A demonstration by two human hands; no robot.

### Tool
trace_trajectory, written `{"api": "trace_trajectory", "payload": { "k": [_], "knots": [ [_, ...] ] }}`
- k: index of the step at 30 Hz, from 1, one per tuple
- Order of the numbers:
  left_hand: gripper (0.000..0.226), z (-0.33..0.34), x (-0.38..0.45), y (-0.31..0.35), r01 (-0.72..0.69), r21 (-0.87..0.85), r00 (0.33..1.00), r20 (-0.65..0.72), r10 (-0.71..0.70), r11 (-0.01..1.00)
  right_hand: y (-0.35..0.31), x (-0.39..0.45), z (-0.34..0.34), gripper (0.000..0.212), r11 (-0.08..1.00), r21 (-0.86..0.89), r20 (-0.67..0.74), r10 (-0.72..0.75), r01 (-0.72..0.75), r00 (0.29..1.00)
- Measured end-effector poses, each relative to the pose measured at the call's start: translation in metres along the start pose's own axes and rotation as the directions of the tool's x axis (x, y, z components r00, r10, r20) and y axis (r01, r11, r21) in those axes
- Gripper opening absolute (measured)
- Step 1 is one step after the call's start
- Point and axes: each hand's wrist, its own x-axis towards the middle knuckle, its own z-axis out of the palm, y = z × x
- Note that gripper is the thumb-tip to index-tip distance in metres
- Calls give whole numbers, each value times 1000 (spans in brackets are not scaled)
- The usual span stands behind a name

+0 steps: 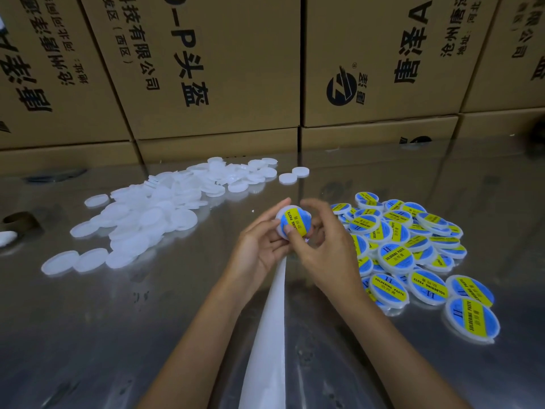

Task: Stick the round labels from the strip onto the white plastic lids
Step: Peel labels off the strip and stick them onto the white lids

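1. The left hand [259, 246] cradles a white plastic lid [283, 215] from below and from its left side, with the fingers curled round the rim and one fingertip reaching past the lid's top edge.
2. A round blue label [296, 222] with a yellow band reading "SOLDERING PASTE" covers the lid's upper face.
3. The right hand [324, 249] comes in from the lid's right side; its thumb [295, 236] presses on the lower part of the label, and the other fingers arch over the lid's right rim, bent.
4. The lid is held above the steel tabletop [147, 320], roughly midway between its left and right sides.
5. The white backing strip [269, 335] runs from under the hands, between both forearms, down to the near edge of the tabletop. No labels show on the visible length.
6. A loose heap of bare white lids [153, 214] lies on the left half of the tabletop, spreading toward the far edge.
7. A pile of labelled lids [413, 249], each with the same blue and yellow sticker, lies just right of the right hand, some overlapping.
8. Stacked cardboard cartons [221, 69] printed with black Chinese characters stand along the far edge.
9. A brown cardboard ring [20, 221] sits at the left edge.
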Motion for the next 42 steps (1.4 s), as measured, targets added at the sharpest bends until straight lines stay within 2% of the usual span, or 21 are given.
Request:
{"api": "trace_trajectory", "payload": {
  "k": [3, 7, 10, 13, 19, 23, 26, 30, 33, 37, 40, 42],
  "knots": [
    [48, -1, 0, 2, 32, -131, 999, 6, -31, 991, 3, 2, -3, 67, 996, -6, -1, 86, -86, 996],
    [50, -1, -1, 2, 54, -216, 998, 33, -48, 975, 1, 1, 0, 55, 995, -31, -3, 95, -95, 995],
    [51, 0, -1, 2, 68, -193, 997, 58, -58, 979, 1, 2, -1, 39, 999, 8, -33, 45, -45, 998],
    [49, 1, -2, 1, 85, -166, 995, 67, -75, 982, 3, 5, -5, 32, 1000, 20, -96, -9, 11, 995],
    [46, 2, -2, 0, 94, -153, 994, 76, -83, 984, 4, 5, -7, 39, 1000, 3, -154, -12, 13, 988],
    [53, 2, -2, 1, 74, -88, 995, 70, -67, 993, 0, 1, -5, 52, 977, -214, -101, 2, -23, 995],
    [47, 4, -2, 0, 86, -63, 993, 88, -80, 994, 0, 2, -6, 60, 963, -268, -133, -20, -16, 991],
    [37, 2, -1, -1, 101, -40, 992, 86, -97, 994, 1, 3, -6, 48, 962, -270, -162, -88, 42, 983],
    [35, 3, -2, -2, 110, -42, 992, 74, -106, 993, 5, 4, -7, 42, 964, -264, -181, -69, 19, 981],
    [34, 2, -2, -3, 102, -64, 994, 55, -98, 993, 6, 5, -7, 37, 978, -209, -152, -14, -18, 988],
    [37, 0, -1, -1, 67, -130, 997, 40, -63, 989, 3, 1, -6, 33, 976, -217, -55, -34, 22, 998],
    [37, -1, -1, 0, 39, -177, 999, 29, -34, 983, 2, -1, -5, 41, 974, -216, 12, -62, 63, 998]
  ]
}}
